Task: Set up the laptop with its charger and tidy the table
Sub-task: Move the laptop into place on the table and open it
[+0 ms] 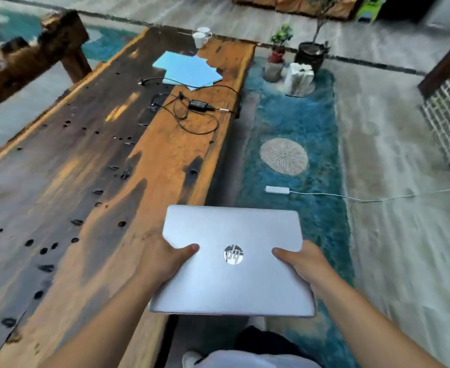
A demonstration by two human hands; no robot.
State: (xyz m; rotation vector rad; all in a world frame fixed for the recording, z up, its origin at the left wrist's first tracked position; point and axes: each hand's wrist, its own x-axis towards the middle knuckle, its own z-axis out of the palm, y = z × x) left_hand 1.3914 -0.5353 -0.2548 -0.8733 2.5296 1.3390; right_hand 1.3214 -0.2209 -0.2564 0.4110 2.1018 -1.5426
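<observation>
laptop point(232, 261) lid logo: hp | closed | gripped by both hands

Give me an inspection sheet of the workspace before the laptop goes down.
Surface: long wooden table, dark and orange grain, pitted with holes.
Job's things: closed silver laptop held in the air past the table's near right edge; black charger lying far down the table.
Clutter: blue papers; two white mugs at the far end.
Hands: left hand and right hand grip the laptop's sides, thumbs on the lid.
Cables: charger cord in loose loops; white power strip with a white lead on the floor.
Surroundings: blue rug, potted plants, wooden bench.
</observation>
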